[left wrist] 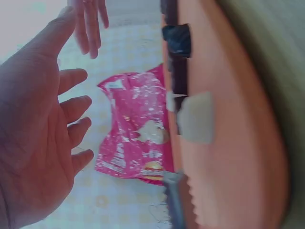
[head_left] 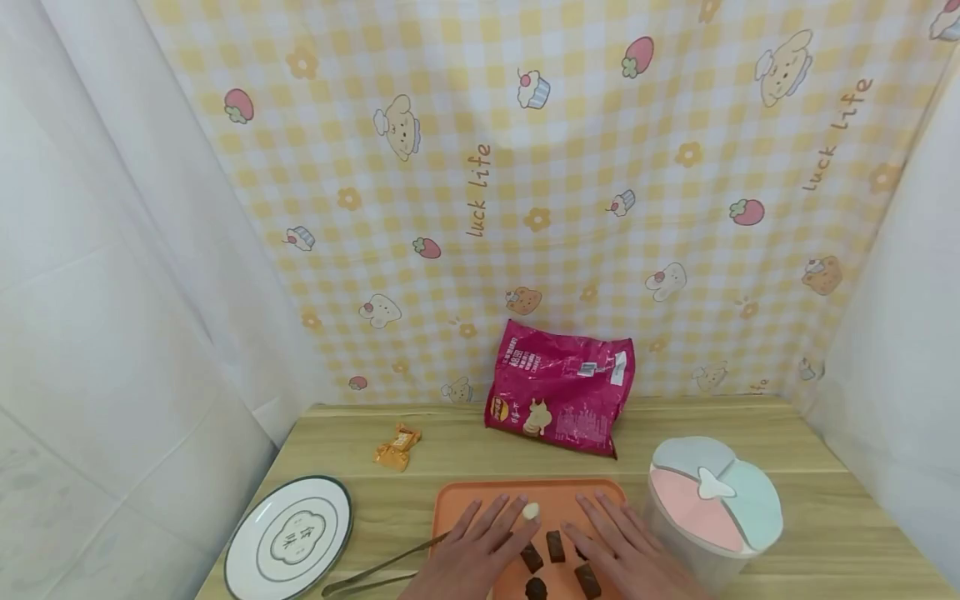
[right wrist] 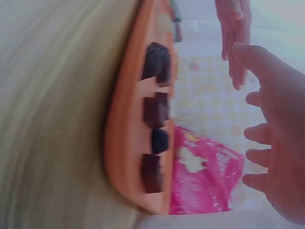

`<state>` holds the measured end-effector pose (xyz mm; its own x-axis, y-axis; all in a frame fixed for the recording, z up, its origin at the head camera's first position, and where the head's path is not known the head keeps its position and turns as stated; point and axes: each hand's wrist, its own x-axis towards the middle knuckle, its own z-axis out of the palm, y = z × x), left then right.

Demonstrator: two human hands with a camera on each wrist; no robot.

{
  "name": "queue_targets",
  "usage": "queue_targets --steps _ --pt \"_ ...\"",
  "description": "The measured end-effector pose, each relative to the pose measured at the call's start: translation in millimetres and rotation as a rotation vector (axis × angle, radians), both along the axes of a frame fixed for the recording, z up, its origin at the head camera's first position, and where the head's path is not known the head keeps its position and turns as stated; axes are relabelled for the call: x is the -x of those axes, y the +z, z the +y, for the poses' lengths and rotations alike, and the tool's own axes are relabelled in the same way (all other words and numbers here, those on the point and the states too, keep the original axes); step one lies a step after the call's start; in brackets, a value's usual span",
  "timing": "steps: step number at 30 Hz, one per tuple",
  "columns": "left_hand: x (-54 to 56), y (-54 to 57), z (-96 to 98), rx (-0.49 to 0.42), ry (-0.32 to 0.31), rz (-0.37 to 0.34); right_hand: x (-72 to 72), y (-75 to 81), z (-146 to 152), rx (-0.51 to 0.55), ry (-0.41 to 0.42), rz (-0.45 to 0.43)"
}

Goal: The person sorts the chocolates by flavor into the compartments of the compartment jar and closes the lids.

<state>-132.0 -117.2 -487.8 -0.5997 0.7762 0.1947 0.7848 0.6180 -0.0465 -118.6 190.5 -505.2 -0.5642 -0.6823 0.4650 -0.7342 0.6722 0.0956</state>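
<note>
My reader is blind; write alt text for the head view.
A left hand and right hand hover over an orange tray holding dark brown pieces. Tongs cross its left edge; a plate, magenta bag and lidded container sit nearby.

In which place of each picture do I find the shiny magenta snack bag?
Head: shiny magenta snack bag, slightly right of centre, lower half.
Left wrist: snack bag, slightly left of centre, mid-height.
Right wrist: snack bag, right of centre, lower half.
Shared landmark: the orange round-cornered tray, visible in all three views.
</note>
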Motion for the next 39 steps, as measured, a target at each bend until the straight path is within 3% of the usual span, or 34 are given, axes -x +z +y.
queue_targets --steps 3,7,14,16,22,28,33,39 --pt "-2.3 8.2 1.2 -0.004 -0.018 0.038 -1.7 12.1 -1 0.018 0.045 0.060" --pt "-3.6 16.1 5.5 -0.024 -0.042 0.034 -4.2 33.6 0 0.075 0.096 0.124" --pt "3.5 21.1 20.9 -0.109 -0.116 -0.063 -9.1 66.8 18 0.177 0.060 0.145" --pt "6.9 20.8 26.1 -0.171 -0.155 -0.103 -7.3 71.8 27 0.220 0.062 0.164" --pt "16.6 17.6 43.6 -0.295 -0.234 -0.126 -1.8 75.0 53 0.339 0.101 0.234" --pt "22.4 17.3 62.2 -0.350 -0.251 -0.199 -6.8 69.3 82 0.329 -0.077 0.057" --pt "32.4 12.3 86.7 -0.400 -0.313 -0.236 -7.3 60.6 98 0.370 -0.160 0.008" --pt "42.0 9.1 112.8 -0.452 -0.374 -0.176 -9.4 53.8 104 0.402 -0.215 -0.085"
